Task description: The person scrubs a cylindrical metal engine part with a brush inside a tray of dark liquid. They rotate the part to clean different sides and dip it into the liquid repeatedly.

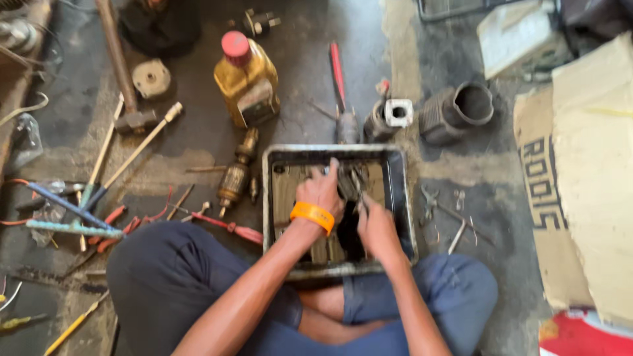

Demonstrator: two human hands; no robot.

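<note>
Rectangular metal tray [277, 198], long axis running near to far, rests between the knees. Inside it, left hand [321, 191] and right hand [377, 227] curl around a blurred metal part [349, 181]; grip tightness cannot be told.

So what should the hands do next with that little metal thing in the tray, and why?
Probably lift the small metal part just clear of the dark liquid. Both the left hand and the right hand are on it inside the metal tray, but blur hides their grip, and lifting it would let them see it better.
</note>
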